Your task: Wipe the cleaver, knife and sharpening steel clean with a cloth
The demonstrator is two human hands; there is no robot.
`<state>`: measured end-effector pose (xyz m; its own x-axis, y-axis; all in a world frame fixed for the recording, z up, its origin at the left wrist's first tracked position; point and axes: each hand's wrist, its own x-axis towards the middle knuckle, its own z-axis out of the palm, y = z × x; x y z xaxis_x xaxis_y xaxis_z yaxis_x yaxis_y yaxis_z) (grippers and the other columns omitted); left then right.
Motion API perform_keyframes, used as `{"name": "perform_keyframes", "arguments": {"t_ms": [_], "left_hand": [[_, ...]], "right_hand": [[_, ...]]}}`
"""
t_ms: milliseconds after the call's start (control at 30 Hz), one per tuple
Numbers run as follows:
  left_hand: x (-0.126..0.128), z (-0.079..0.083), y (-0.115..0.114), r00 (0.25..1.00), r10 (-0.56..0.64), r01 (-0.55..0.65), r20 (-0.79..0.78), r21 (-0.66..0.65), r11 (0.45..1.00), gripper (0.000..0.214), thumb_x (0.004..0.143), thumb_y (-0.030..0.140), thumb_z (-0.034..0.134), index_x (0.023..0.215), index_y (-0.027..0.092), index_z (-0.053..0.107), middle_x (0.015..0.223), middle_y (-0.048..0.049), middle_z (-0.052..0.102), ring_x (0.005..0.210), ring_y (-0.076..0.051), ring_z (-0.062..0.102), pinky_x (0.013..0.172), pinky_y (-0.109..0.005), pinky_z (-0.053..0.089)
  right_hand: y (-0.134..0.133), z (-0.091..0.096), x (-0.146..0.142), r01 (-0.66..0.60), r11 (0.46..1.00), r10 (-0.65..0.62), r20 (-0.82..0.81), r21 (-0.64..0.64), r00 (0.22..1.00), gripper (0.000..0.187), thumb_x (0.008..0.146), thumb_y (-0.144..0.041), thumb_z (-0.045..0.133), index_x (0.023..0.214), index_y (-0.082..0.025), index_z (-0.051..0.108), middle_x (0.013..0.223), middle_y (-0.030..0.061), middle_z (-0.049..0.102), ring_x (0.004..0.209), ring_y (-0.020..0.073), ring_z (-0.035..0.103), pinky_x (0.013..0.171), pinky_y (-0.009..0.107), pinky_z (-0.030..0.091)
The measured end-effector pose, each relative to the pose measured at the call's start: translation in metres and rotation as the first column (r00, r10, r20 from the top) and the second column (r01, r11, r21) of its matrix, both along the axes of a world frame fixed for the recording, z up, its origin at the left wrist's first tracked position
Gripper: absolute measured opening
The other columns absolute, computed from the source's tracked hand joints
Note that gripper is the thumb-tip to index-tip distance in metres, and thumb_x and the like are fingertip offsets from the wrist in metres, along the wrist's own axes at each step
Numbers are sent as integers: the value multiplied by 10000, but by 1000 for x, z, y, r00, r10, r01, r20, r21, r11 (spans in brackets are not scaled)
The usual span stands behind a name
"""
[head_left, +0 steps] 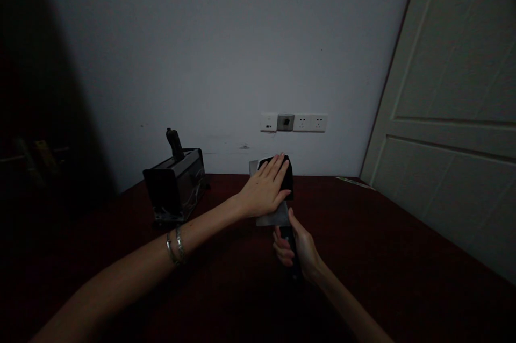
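My right hand (300, 243) is wrapped round the black handle (289, 238) of a cleaver, its broad grey blade (274, 218) pointing away from me. Across the blade lies my left hand (264, 187), fingers stretched out flat and thumb apart. Under and beside those fingers is a flat black piece (287, 179), perhaps a cloth; its kind is unclear in the dim light. It lies against the blade, and my left hand covers much of both. Part of the blade's far left edge (253, 167) shows past my left fingers.
A dark knife block (187, 179) stands on the left of the dark red table (342, 235), with one black-handled knife (174, 144) in it. Behind are a pale wall and a row of sockets (309, 123). A white panelled door (451, 117) is at the right.
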<state>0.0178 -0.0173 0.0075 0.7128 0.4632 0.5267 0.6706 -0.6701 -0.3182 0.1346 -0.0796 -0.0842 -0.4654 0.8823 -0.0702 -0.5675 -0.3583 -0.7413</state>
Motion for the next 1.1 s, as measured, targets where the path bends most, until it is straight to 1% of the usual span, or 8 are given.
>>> {"name": "perform_keyframes", "arguments": {"t_ms": [233,333,467,567,733,833,967,1100], "left_hand": [[-6,15,28,991,87,-83,106,-43,996,619,908,402,241,1394,67,55,1468,-173,19,1353,-232,-10,1085,-412,129],[-5,11,17,992,73,-72,99,-16,997,620,906,400,250,1396,72,57,1471,-164,7,1352,-236,-24,1085,-411,130],[-3,1,-4,1000,13,-13,10,12,1000,629,901,415,273,1397,83,73,1475,-141,2,1350,-228,-44,1087,-393,125],[-5,3,0,999,26,-27,20,3,1000,632,904,428,257,1396,78,72,1472,-153,15,1353,-228,-12,1084,-394,140],[-8,11,19,985,107,-106,132,-15,994,619,908,407,241,1397,74,61,1470,-164,37,1353,-231,4,1080,-417,157],[-5,5,8,986,99,-99,137,-4,995,635,903,408,258,1397,70,45,1470,-164,20,1351,-230,-31,1081,-421,154],[-1,-5,-16,999,29,-30,36,15,999,668,890,422,305,1398,68,56,1473,-151,-8,1347,-228,-62,1091,-393,138],[0,-2,-18,999,-27,28,-20,27,999,654,887,426,314,1394,69,105,1475,-142,24,1351,-223,-42,1094,-391,123]], "right_hand": [[-3,-1,-3,-20,999,20,17,-32,1000,562,742,-693,390,559,-166,465,369,-78,337,277,23,191,263,159,148],[-2,-1,-3,-15,1000,15,8,-15,1000,566,743,-695,384,558,-166,466,365,-79,335,273,22,185,259,159,141],[0,-2,-1,-38,999,38,-19,-32,999,572,745,-693,379,555,-162,472,362,-76,337,268,21,190,259,160,137],[0,-3,-2,-38,998,37,-28,-41,999,570,734,-700,391,556,-164,463,366,-81,328,268,19,183,260,157,129],[-2,-1,-3,-16,999,15,-11,-47,1000,564,725,-698,411,547,-164,455,363,-82,327,266,18,179,256,160,130],[-1,0,0,-7,1000,7,-23,-27,1000,559,726,-690,420,543,-164,459,362,-81,327,267,18,183,257,158,135],[2,0,4,-5,1000,6,-53,29,999,549,715,-686,442,546,-163,464,364,-82,327,270,16,178,257,153,142],[3,-2,2,-17,999,18,-32,40,999,561,691,-701,454,542,-161,476,358,-80,335,263,17,179,248,158,150]]}}
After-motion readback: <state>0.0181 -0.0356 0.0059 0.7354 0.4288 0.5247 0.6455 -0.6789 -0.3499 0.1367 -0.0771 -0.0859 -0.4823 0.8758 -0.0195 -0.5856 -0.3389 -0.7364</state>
